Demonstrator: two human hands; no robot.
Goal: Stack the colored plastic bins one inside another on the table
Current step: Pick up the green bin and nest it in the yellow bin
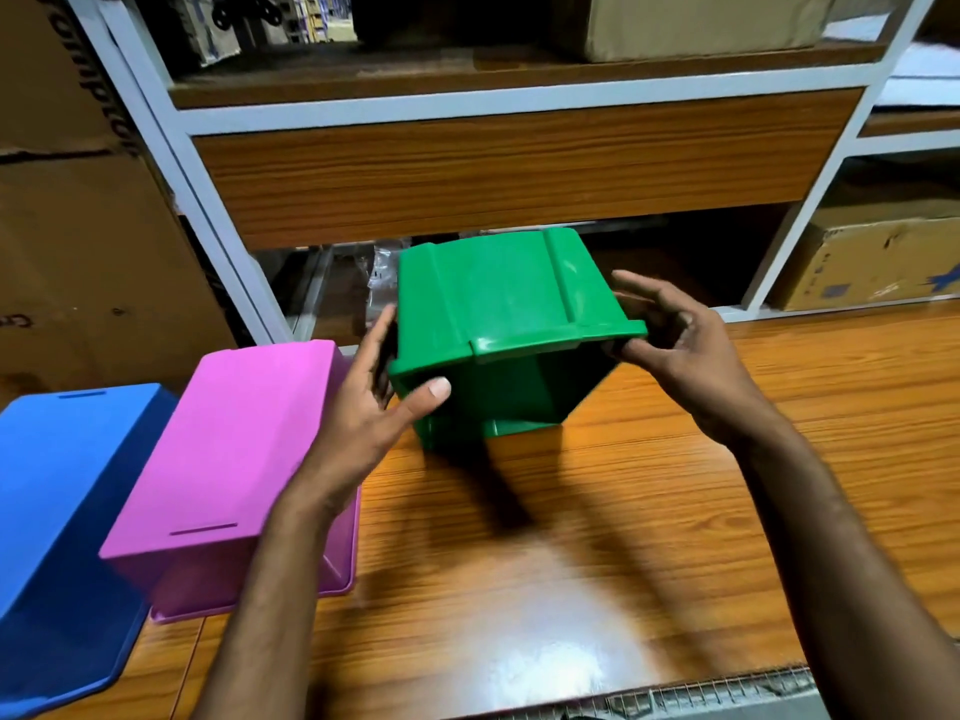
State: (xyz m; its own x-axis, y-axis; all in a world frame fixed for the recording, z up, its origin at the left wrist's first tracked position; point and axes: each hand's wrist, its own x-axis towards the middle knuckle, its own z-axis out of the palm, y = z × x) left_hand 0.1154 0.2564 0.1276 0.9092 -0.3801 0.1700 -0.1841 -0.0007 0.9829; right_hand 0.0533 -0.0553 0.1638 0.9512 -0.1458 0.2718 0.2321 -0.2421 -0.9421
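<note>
Nothing is nested yet. My left hand [363, 413] and right hand [680, 350] grip the tilted green plastic bin [509, 304]. The pink plastic bin [234, 439] and blue plastic bin [62, 491] lie upturned on the wooden tabletop [623, 511].

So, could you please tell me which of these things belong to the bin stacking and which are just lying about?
Part of the job:
green bin, held by the left hand and right hand
pink bin, upside down
blue bin, upside down
table

Just lying about:
shelf rack
cardboard box at lower right
</note>
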